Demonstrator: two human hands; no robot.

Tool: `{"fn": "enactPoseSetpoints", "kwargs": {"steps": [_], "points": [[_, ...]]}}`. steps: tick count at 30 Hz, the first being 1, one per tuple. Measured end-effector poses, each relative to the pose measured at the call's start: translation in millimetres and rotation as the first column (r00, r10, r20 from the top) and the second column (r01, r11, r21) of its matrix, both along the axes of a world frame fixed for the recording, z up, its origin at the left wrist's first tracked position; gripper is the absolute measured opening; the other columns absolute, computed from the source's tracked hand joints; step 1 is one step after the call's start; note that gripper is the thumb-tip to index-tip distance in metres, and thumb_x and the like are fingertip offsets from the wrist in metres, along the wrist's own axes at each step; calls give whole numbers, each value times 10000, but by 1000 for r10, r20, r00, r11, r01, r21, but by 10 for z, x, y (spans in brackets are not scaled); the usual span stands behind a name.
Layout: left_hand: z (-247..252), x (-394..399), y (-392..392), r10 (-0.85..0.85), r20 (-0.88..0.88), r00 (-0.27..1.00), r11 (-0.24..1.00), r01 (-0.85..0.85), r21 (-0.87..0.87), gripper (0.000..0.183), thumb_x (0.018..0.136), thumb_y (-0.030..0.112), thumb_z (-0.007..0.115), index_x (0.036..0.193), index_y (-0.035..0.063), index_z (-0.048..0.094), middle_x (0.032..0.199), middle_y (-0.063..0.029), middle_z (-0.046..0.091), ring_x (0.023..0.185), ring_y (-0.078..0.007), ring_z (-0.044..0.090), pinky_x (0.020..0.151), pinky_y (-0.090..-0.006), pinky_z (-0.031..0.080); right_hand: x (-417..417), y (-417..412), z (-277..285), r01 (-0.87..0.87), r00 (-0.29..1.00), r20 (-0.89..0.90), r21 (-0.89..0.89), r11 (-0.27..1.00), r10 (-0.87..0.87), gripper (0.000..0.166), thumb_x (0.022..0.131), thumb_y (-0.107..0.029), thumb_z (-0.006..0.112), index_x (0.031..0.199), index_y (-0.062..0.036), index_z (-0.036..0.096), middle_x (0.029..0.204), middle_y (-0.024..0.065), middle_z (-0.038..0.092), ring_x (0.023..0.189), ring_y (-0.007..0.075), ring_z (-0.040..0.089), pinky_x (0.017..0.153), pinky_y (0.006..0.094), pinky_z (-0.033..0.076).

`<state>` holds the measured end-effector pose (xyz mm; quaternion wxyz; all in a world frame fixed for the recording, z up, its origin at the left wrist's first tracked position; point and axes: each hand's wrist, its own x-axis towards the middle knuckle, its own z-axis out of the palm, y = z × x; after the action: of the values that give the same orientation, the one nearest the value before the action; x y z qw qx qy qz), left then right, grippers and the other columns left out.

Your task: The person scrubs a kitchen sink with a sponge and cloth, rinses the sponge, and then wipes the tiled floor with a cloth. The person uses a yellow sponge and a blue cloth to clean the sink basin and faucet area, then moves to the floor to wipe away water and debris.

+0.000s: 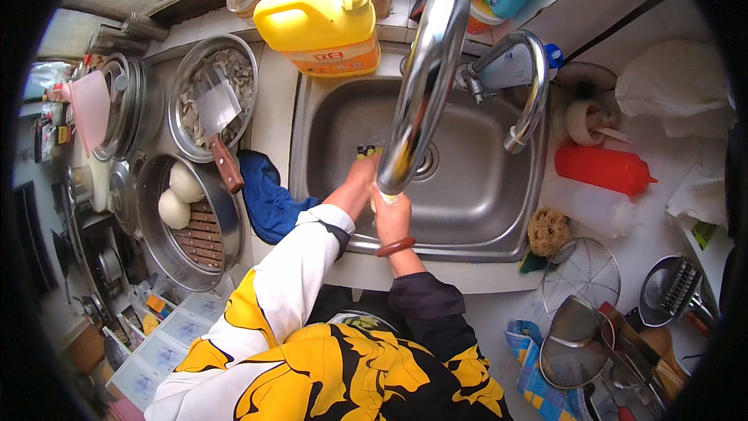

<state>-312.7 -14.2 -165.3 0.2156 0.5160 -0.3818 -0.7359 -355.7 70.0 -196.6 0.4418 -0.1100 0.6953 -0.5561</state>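
Both hands are over the stainless steel sink (362,105), close together under the large chrome faucet (429,70). From the white sleeve reaches my left hand (361,178). A small yellow-green thing with dark tips (366,151) shows past its fingers; its kind cannot be made out. My right hand (394,216), with a brown bangle (395,247) at the wrist, is curled just below the spout. A pale patch shows at its fingers, but whether it is a held thing or water is unclear. The spout hides part of both hands.
Left of the sink lie a blue cloth (266,199), a steamer pot (234,245) with two pale round pieces, and a cleaver (225,161) on a steel bowl (252,70). A yellow jug (321,29) stands behind. Bottles, including a red squeeze bottle (602,169), and strainers (581,278) crowd the right.
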Motion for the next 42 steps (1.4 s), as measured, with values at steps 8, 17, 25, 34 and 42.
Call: {"fn": "enactPoseSetpoints", "kwargs": {"steps": [8, 17, 25, 34, 42], "points": [[-1088, 179, -190, 50, 169, 984, 992, -68, 106, 313, 891, 224, 504, 1062, -36, 541, 972, -142, 613, 848, -240, 594, 755, -386, 471, -67, 103, 232, -46, 996, -71, 71, 996, 51, 145, 862, -154, 616, 844, -16, 575, 669, 35, 538, 625, 104, 473, 587, 279, 422], [-703, 17, -545, -34, 276, 961, 998, 48, -44, 365, 888, 297, 528, 1093, -4, 542, 970, -101, 606, 853, -171, 563, 745, -325, 468, -453, 131, 151, 24, 988, -153, 130, 991, -4, 277, 896, -281, 575, 836, -12, 595, 684, 62, 594, 617, 131, 542, 550, 294, 441], [-89, 71, -298, -769, 185, 611, 605, 790, -98, 520, 961, 431, 363, 1290, 36, 442, 1234, -162, 488, 1178, -232, 422, 997, -309, 302, -875, -283, -232, 260, 561, 828, -186, 948, 9, 334, 893, -400, 551, 912, -67, 565, 827, 55, 608, 663, 123, 579, 513, 243, 463], [-880, 484, 186, -344, 427, 836, 847, 473, -245, 278, 896, 208, 446, 1007, -12, 575, 930, -231, 627, 893, -358, 607, 769, -422, 467, 37, -127, -938, -229, 916, 356, 86, 970, 185, 615, 772, -432, 669, 1112, 61, 530, 1000, 145, 617, 909, 213, 576, 776, 337, 453], [-456, 586, 184, -538, 734, 414, 517, 850, -100, 286, 872, 227, 439, 1010, 6, 556, 876, -262, 614, 857, -437, 581, 729, -508, 466, 87, -356, -585, -86, 951, 306, 423, 902, -53, 388, 838, -336, 565, 866, 48, 611, 754, 118, 620, 638, 207, 594, 550, 361, 448]]}}
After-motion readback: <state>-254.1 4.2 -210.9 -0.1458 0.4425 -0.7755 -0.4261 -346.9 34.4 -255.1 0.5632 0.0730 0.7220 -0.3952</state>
